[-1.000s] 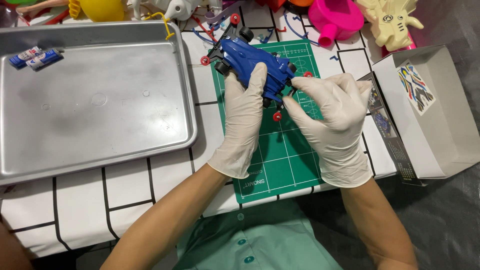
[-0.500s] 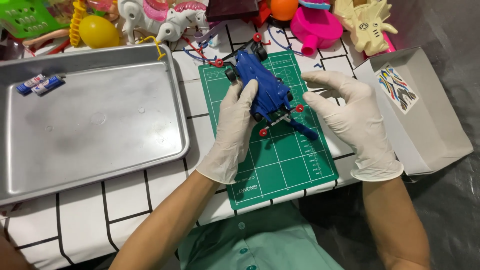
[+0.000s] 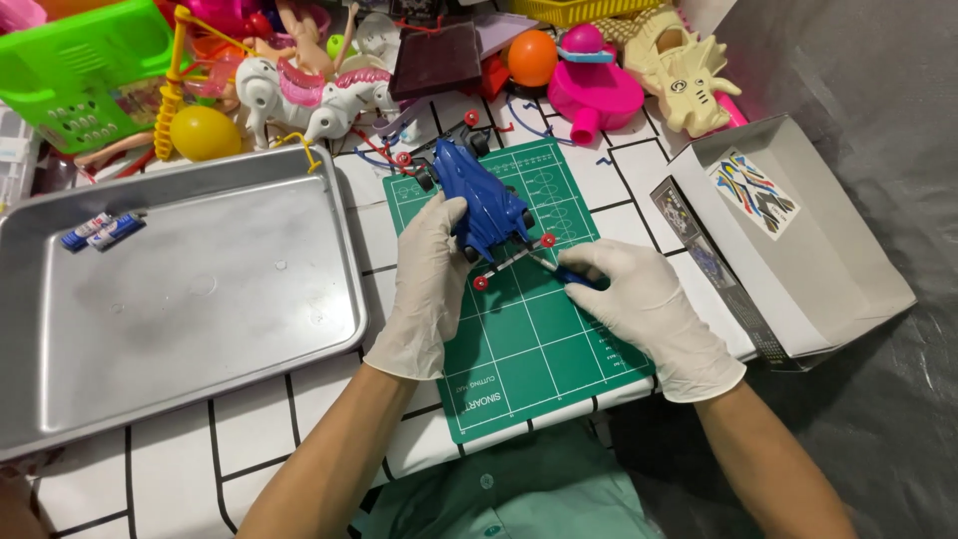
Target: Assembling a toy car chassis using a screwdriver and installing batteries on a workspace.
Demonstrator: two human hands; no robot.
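A blue toy racing car (image 3: 481, 200) with red rollers lies on a green cutting mat (image 3: 529, 339). My left hand (image 3: 424, 284), in a white glove, presses against the car's left side and holds it down. My right hand (image 3: 644, 304), also gloved, grips a small blue-handled screwdriver (image 3: 559, 269) whose tip meets the rear of the car near its red rollers.
A large metal tray (image 3: 200, 319) sits to the left with two small blue batteries (image 3: 100, 231) in its far corner. An open white cardboard box (image 3: 798, 240) stands to the right. Several colourful plastic toys crowd the back, including a white horse (image 3: 309, 100) and a pink toy (image 3: 594, 85).
My right hand has dropped from the car's right side and now holds the screwdriver to the car's rear. The left hand stays on the car. The camera view has shifted.
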